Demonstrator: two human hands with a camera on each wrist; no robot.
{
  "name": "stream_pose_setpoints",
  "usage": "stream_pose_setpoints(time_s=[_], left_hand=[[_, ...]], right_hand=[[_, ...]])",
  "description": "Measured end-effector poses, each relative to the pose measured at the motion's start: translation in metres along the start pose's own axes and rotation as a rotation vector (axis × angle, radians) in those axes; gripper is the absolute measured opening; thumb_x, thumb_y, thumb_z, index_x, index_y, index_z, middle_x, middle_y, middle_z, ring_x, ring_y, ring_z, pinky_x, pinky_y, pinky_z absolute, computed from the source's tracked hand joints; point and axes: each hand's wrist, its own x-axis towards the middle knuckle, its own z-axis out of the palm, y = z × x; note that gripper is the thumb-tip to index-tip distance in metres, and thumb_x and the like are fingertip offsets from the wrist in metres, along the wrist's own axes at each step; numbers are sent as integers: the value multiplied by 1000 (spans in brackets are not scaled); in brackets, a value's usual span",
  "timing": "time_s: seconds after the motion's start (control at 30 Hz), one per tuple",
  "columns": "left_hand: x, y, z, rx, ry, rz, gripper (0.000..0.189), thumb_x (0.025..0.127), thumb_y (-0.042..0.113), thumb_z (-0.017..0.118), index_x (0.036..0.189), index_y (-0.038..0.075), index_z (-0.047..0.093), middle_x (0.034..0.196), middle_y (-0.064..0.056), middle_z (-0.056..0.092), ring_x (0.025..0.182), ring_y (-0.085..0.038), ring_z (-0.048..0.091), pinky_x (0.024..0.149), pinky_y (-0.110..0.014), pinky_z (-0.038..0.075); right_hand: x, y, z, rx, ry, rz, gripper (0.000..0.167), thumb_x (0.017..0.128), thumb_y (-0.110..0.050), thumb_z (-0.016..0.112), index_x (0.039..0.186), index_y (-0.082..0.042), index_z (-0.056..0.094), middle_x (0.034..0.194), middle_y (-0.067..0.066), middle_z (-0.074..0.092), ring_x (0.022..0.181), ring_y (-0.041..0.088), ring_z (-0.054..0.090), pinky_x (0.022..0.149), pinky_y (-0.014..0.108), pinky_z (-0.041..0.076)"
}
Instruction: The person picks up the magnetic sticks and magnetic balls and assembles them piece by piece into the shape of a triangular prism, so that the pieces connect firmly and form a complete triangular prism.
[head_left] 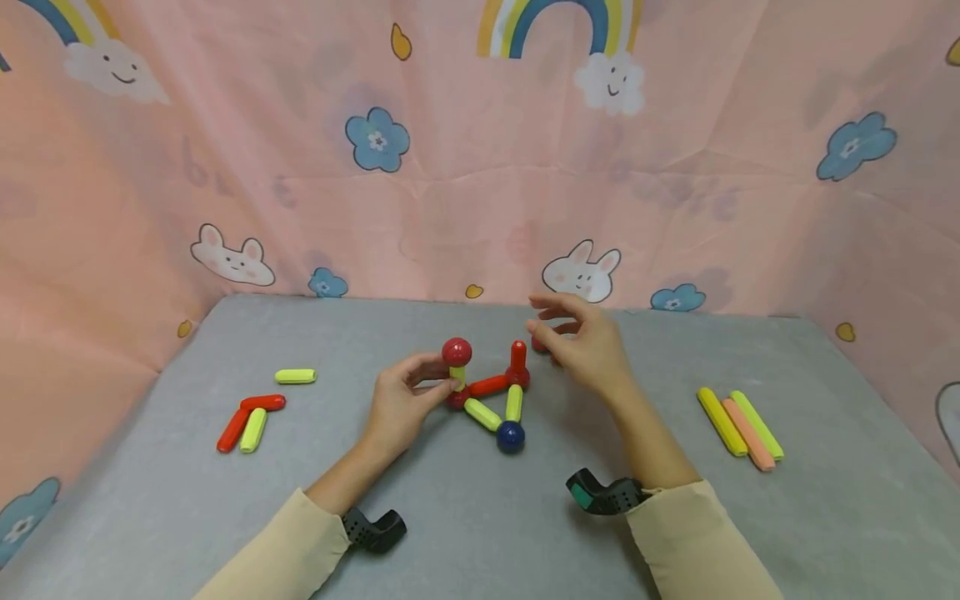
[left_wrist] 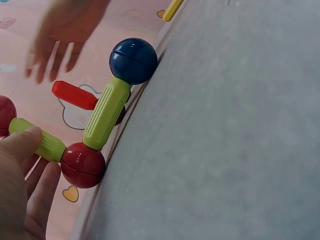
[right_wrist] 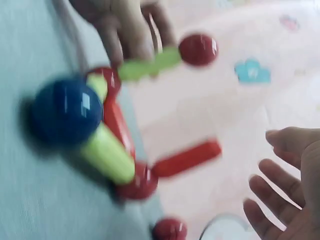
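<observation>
Pink printed cloth [head_left: 465, 192] hangs behind the grey bench [head_left: 465, 533], where a joined frame [head_left: 482, 414] of sticks and balls stands in the middle. The left hand [head_left: 397, 404] has its thumb and fingers pinching the yellow-green stick [head_left: 457, 377], which carries a red ball [head_left: 457, 352] on its top. The right hand [head_left: 588, 342] is held in the air, fingers apart, loosely bent and holding nothing. To the left of these fingers is the red stick [head_left: 518, 357] of the frame, with long axis almost upright and bare end up; the right hand seems nearer to it. A loose red ball [right_wrist: 170, 230] lies near that stick, apart from the right fingers. No brand or label can be read; faint letter-like marks on the cloth are unclear.
</observation>
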Motion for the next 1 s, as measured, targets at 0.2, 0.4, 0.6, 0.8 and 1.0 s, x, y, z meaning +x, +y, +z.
stream_pose_setpoints(time_s=[0.2, 0.4, 0.6, 0.8, 1.0], left_hand=[[-1, -2, -2, 6, -3, 7, 32, 83, -2, 79, 114, 0, 71, 109, -20, 75, 99, -21, 74, 80, -24, 61], [-2, 0, -3, 8, 5, 14, 32, 83, -2, 79, 113, 0, 71, 109, -19, 76, 97, -17, 74, 79, -24, 61], [-3, 1, -3, 28, 5, 26, 35, 83, -1, 80, 116, 2, 70, 109, -16, 76, 98, -18, 74, 80, -26, 62], [-1, 5, -1, 43, 17, 67, 55, 83, 4, 82, 134, 5, 60, 125, -13, 70, 107, -26, 71, 88, -34, 61], [1, 13, 1, 74, 4, 133, 57, 85, 6, 80, 138, 7, 59, 132, -11, 67, 110, -26, 71, 95, -33, 58]], right_hand=[[-2, 34, -6, -119, 43, 89, 38, 94, -16, 69, 130, -3, 65, 130, 19, 66, 119, 37, 60, 98, 55, 54], [-7, 53, 5, -188, -34, 216, 45, 93, -22, 72, 133, -6, 63, 134, 20, 64, 122, 39, 61, 95, 51, 57], [-12, 67, 16, -214, -36, 194, 37, 91, -16, 75, 124, -2, 67, 122, 21, 67, 107, 36, 65, 95, 50, 57], [-12, 69, 15, -151, 32, 206, 35, 92, -15, 73, 123, 0, 67, 119, 22, 70, 108, 36, 66, 95, 49, 57], [-4, 50, 5, -55, 69, 178, 38, 92, -22, 75, 125, -5, 67, 119, 16, 71, 113, 31, 66, 96, 47, 58]])
